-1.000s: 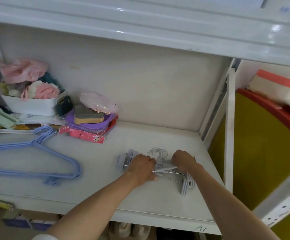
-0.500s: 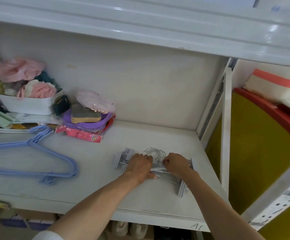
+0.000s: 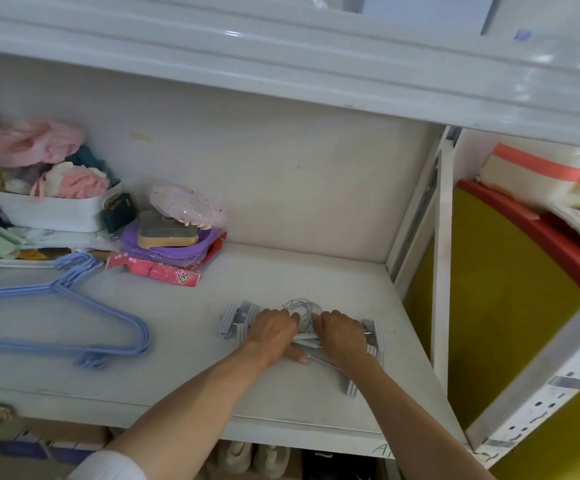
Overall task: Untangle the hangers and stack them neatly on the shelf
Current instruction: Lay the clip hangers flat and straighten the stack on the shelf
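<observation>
A bunch of grey clip hangers (image 3: pixel 236 320) with metal hooks (image 3: pixel 302 306) lies on the white shelf (image 3: pixel 281 271), right of centre. My left hand (image 3: pixel 274 332) grips the bunch's left half, thumb stretched along the bars. My right hand (image 3: pixel 342 332) grips the right half, close beside the left. Grey clips stick out on both sides and one clip (image 3: pixel 352 386) lies near the front edge. A stack of blue plastic hangers (image 3: pixel 84 306) lies flat at the shelf's left.
A white bin of cloths (image 3: pixel 49 209), a purple bowl with a box (image 3: pixel 167 237) and a red packet (image 3: pixel 157 271) crowd the back left corner. An upright shelf post (image 3: pixel 440 271) stands right of the hangers. A yellow panel (image 3: pixel 496 289) fills the right.
My right hand slid left along the grey hangers until it sits next to the left hand. The grey bunch looks more gathered. The blue hangers stayed put.
</observation>
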